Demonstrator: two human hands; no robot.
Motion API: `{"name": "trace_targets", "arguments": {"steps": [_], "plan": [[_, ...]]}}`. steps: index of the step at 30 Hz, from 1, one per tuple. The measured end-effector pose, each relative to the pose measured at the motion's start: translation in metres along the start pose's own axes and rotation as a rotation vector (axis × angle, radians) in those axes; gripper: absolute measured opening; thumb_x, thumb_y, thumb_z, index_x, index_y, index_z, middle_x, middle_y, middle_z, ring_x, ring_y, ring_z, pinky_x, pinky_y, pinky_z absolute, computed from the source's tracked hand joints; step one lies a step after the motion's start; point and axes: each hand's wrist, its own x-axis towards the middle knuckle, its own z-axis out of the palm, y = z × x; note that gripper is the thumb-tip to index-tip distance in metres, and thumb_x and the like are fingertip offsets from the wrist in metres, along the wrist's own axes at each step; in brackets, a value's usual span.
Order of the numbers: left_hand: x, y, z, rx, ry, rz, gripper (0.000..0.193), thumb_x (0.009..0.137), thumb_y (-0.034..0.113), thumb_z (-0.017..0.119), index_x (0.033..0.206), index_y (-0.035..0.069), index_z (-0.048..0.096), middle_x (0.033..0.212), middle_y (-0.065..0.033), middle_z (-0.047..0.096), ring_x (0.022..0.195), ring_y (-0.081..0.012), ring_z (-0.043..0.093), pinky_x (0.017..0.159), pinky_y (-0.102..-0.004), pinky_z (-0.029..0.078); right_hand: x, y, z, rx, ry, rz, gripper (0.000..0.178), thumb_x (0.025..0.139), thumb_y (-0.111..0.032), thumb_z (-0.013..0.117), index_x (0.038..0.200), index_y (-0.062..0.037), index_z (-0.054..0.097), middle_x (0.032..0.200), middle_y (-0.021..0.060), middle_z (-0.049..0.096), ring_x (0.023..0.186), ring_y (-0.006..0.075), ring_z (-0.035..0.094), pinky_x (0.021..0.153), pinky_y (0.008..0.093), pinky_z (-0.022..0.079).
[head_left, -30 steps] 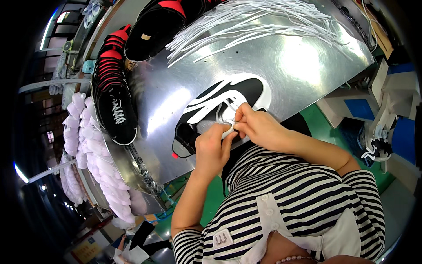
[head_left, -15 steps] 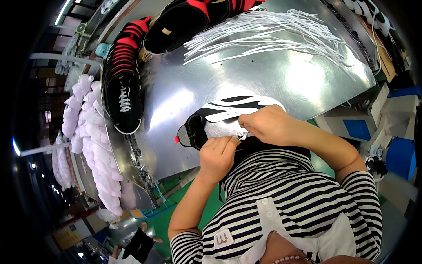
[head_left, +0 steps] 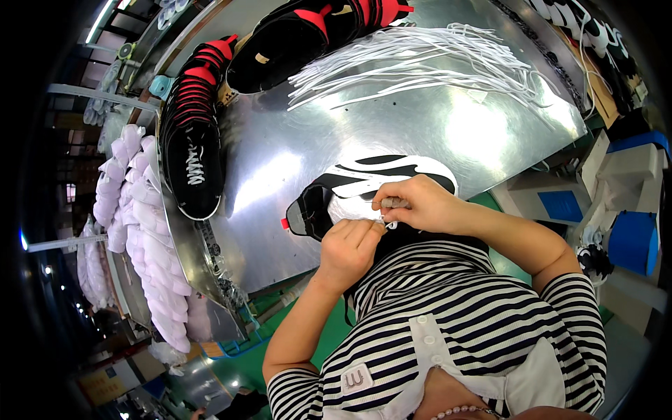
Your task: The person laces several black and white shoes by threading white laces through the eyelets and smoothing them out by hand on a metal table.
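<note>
A black and white sneaker (head_left: 381,168) lies on its side near the table's front edge, its red heel tab to the left and its toe to the right. White filling or paper shows in its opening. My left hand (head_left: 350,246) is closed in a pinch at the lacing area, with a short piece of white shoelace (head_left: 391,225) at its fingertips. Just above and to the right, my right hand (head_left: 423,203) has thumb and forefinger pressed together over the shoe. A pale wrap covers one of its fingers. What the right fingertips hold is too small to make out.
A bundle of white shoelaces (head_left: 420,63) lies at the back of the metal table (head_left: 294,147). Stacked black shoe uppers with red tongues (head_left: 192,105) stand at the left, with more black shoes (head_left: 280,49) behind. White shoe parts (head_left: 143,231) hang beyond the left edge. Bins (head_left: 633,241) stand at right.
My right hand has shifted slightly left and its fingers have turned, so the finger wrap shows. The left hand has stayed at the lacing. The view has moved a little.
</note>
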Motion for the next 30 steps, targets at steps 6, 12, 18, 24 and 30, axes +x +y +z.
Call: {"name": "trace_targets", "arguments": {"steps": [6,12,18,24,30], "plan": [[-0.001,-0.001,-0.005,-0.119,-0.144,-0.056,0.023,0.074,0.005,0.077,0.090,0.004,0.061,0.075,-0.0079,0.063,0.062,-0.0253,0.060,0.056,-0.0344,0.046,0.011,-0.037,-0.058,0.426,0.552,-0.294,0.025,0.087,0.000,0.066,0.111,-0.0036,0.067,0.098,0.0018,0.067,0.092,0.0099,0.061,0.087,0.0259,0.051],[0.010,-0.002,-0.005,-0.476,-0.020,-0.489,0.057,0.080,0.016,0.079,0.124,0.002,0.046,0.085,-0.0123,0.068,0.070,-0.0256,0.067,0.063,-0.0335,0.053,0.011,0.002,-0.025,0.423,0.247,0.045,0.016,0.085,-0.006,0.071,0.101,-0.0035,0.068,0.090,-0.0008,0.067,0.084,0.0069,0.060,0.078,0.0225,0.048],[0.025,0.000,0.000,-0.439,0.063,-0.902,0.047,0.086,0.020,0.075,0.122,0.001,0.053,0.099,-0.0119,0.068,0.085,-0.0150,0.065,0.075,-0.0285,0.052,0.027,-0.002,-0.014,0.333,0.137,0.102,0.011,0.086,-0.011,0.069,0.094,-0.0042,0.067,0.085,-0.0009,0.064,0.077,0.0066,0.056,0.072,0.0231,0.045],[0.027,0.001,0.013,-0.265,0.195,-0.879,0.040,0.077,0.029,0.080,0.107,0.007,0.064,0.095,-0.0113,0.067,0.089,-0.0285,0.061,0.085,-0.0399,0.044,0.016,-0.005,-0.015,0.235,0.197,0.071,0.016,0.089,-0.014,0.066,0.100,-0.0021,0.063,0.085,0.0053,0.064,0.076,0.0138,0.061,0.069,0.0271,0.047],[0.026,0.005,0.009,-0.231,0.210,-0.853,0.037,0.075,0.011,0.080,0.105,0.002,0.062,0.099,-0.0121,0.065,0.094,-0.0202,0.061,0.085,-0.0326,0.048,-0.013,-0.006,-0.013,-0.134,0.189,-0.014,0.023,0.095,-0.014,0.059,0.114,-0.0031,0.052,0.086,0.0124,0.071,0.075,0.0246,0.069,0.066,0.0320,0.051]]}}
